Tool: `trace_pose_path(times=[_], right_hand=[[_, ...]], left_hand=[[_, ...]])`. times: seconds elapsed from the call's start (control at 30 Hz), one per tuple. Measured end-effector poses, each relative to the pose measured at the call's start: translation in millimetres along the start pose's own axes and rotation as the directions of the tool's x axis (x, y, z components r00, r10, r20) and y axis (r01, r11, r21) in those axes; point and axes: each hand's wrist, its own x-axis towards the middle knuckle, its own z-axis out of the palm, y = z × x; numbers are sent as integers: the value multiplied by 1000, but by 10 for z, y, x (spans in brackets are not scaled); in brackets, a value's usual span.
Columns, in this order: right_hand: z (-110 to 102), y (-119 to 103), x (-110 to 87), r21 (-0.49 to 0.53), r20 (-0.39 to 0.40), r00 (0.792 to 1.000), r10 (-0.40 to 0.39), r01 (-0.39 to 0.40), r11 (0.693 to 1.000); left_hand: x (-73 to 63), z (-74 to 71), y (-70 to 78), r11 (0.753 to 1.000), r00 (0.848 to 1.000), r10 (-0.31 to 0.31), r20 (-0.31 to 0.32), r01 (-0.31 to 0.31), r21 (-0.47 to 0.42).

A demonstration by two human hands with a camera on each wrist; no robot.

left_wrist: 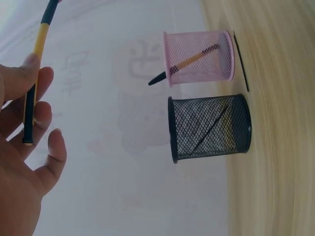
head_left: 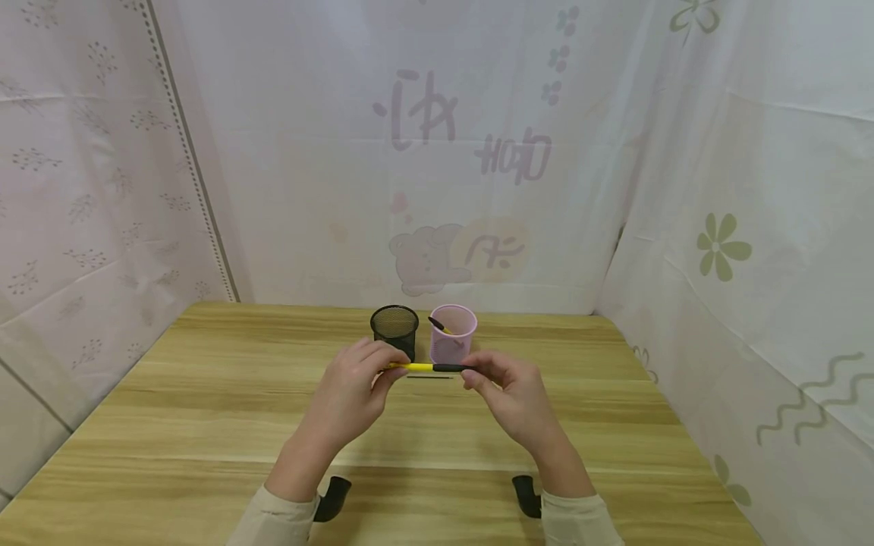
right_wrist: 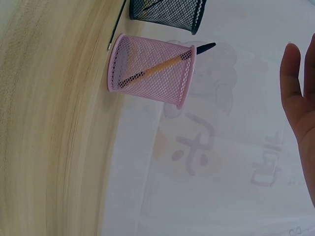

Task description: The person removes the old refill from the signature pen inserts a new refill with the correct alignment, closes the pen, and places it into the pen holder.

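Note:
A yellow and black pen point(head_left: 419, 367) is held level above the table between both hands. My left hand point(head_left: 355, 387) pinches its yellow end between thumb and fingers; the left wrist view shows a black tip section of the pen point(left_wrist: 37, 73) beyond those fingertips. At the other, black end, my right hand point(head_left: 512, 390) pinches with thumb and fingers; in the right wrist view only part of that hand point(right_wrist: 300, 98) shows. Behind the pen stand a black mesh cup point(head_left: 394, 326) and a pink mesh cup point(head_left: 451, 349). Another yellow and black pen point(left_wrist: 189, 61) leans inside the pink cup.
On the wooden table point(head_left: 205, 425), a thin black refill-like rod point(left_wrist: 241, 61) lies in front of the cups. A similar thin dark rod point(left_wrist: 211, 128) leans inside the black cup. Printed curtains point(head_left: 307, 152) hang behind and at both sides. Black curved pieces point(head_left: 332, 499) sit by the wrists.

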Motion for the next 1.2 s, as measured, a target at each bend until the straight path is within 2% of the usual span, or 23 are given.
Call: trace_pose_path(times=[0.27,0.6,0.83,1.0,1.2], right_hand=[[-9,7,15,-31,6,998,60,-60,998],[-4,18,32,-22,27,999,39,-38,999],[-2,20,45,-51,29,997,65,-63,997],[-12,22,36,-59,24,999,31,-30,998],[-18,3,32,8,27,999,-38,38,999]], left_hand=[[-1,1,-2,1000,1000,2,-3,-2,-15],[23,-17,14,1000,1000,4,8,-3,-20],[26,-12,3,1000,1000,10,3,-10,-9],[29,-21,4,1000,1000,6,-5,-6,-9],[38,-38,12,1000,1000,7,-10,-7,-16]])
